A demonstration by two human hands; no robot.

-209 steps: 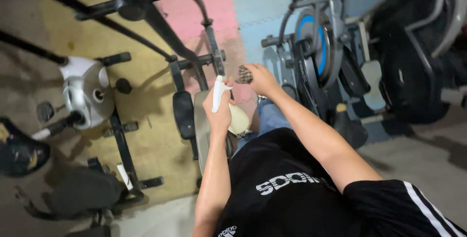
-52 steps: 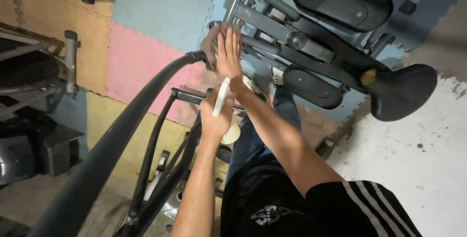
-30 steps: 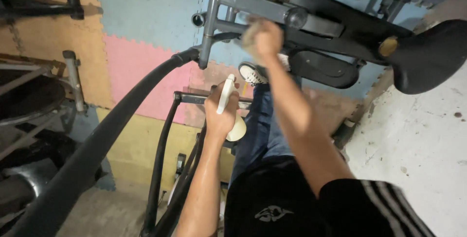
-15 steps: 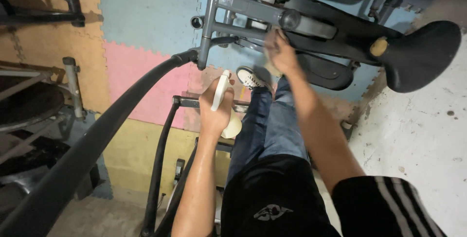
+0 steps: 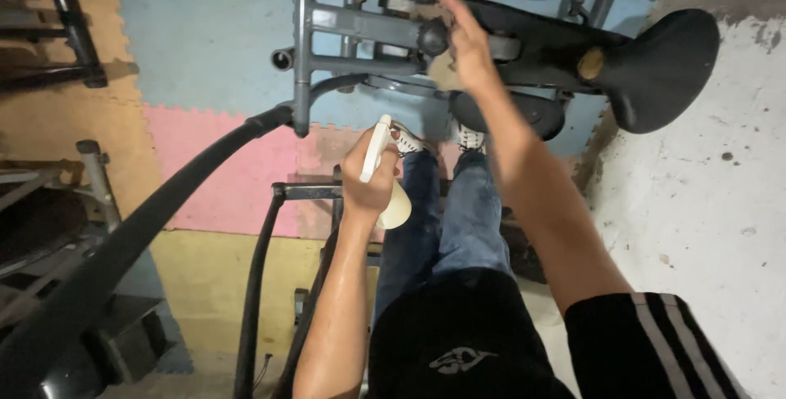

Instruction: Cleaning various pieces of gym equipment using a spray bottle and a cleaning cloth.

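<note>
Since the previous frame our right hand (image 5: pixel 471 43) has risen along the grey exercise-machine frame (image 5: pixel 360 27), pressing a cloth (image 5: pixel 446 72) there, while our left hand (image 5: pixel 370 178) grips the white spray bottle (image 5: pixel 385 174) above our knees, kept ready.

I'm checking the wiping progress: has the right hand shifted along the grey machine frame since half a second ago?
Yes. The right hand now lies left of the round black knob's far side, farther from the black padded seat than before.
</note>
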